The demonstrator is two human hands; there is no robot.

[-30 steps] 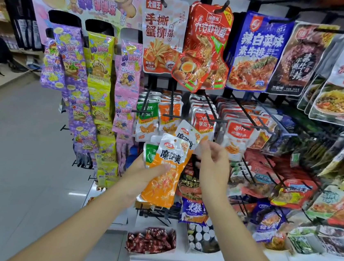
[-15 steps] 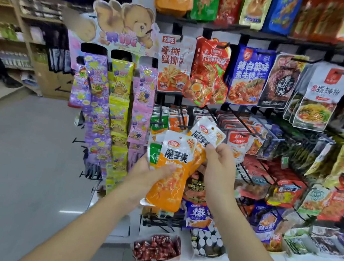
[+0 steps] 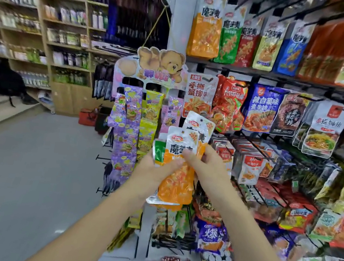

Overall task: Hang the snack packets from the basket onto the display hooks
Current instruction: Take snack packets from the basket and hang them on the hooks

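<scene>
Frame centre: left hand (image 3: 153,171) grip wrapped round stack (image 3: 175,186) (orange packet in front, green behind). Right hand (image 3: 207,166) grip pinches rear packet (image 3: 197,124), its top above the stack.

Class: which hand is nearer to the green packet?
Left. The left hand grips the stack just below the green packet; the right hand pinches the raised orange packet farther right.

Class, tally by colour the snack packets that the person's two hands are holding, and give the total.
Orange: 2, the front orange packet and the raised orange packet
Green: 1, the green packet
Total: 3 in view
</scene>
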